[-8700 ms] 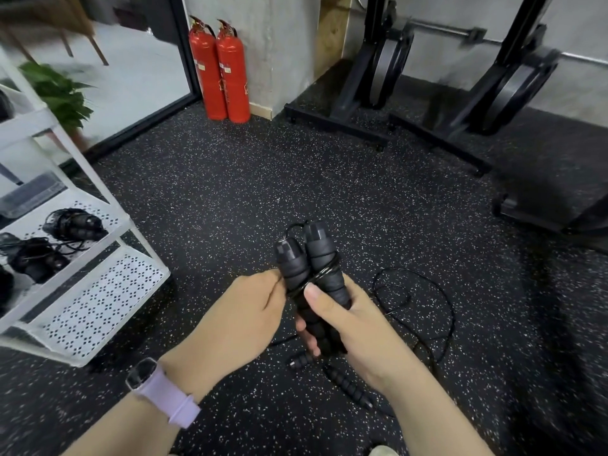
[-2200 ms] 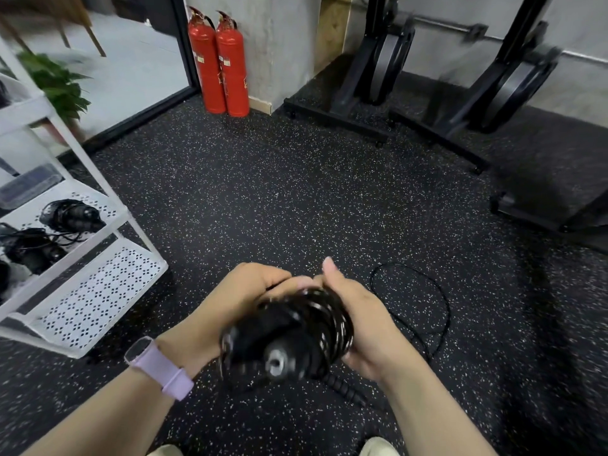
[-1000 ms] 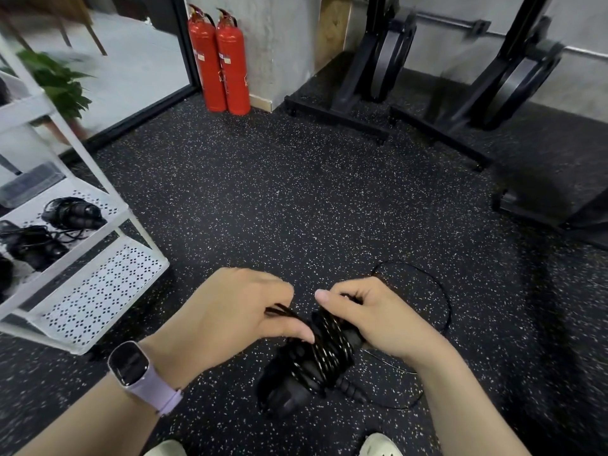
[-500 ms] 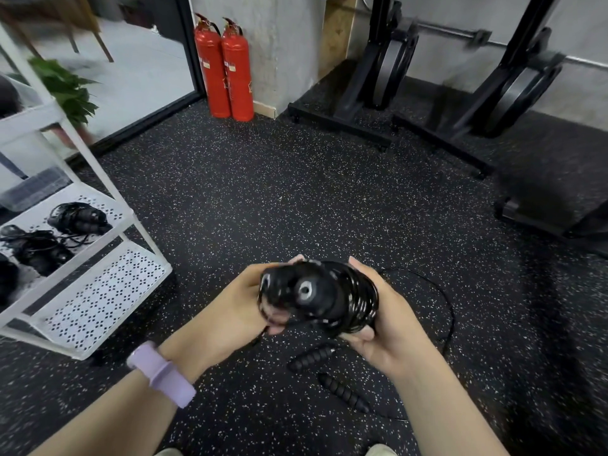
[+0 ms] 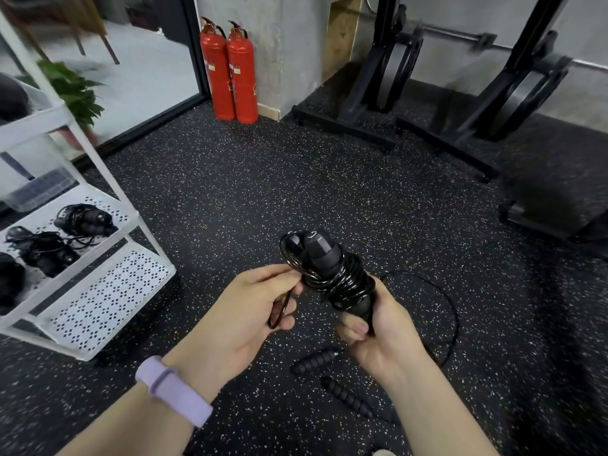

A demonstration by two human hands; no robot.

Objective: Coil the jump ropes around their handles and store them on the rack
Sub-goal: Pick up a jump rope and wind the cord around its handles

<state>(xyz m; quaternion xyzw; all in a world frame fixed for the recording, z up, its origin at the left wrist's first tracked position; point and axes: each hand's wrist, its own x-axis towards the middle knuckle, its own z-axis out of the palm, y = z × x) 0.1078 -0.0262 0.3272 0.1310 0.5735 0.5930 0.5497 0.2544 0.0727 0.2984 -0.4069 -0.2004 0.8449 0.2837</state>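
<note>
The rack (image 5: pixel 108 284), with 3 or so coiled ropes on its shelf, stands left of both hands. The left hand (image 5: pixel 243 311) (nearer it) pinches the loose loop (image 5: pixel 279 307); the right hand (image 5: pixel 378 327) grips the bundle (image 5: pixel 332 274), tilted upright, by its base.

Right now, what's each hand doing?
Left hand: pinching the rope's loose loop.
Right hand: gripping the coiled handles.
</note>
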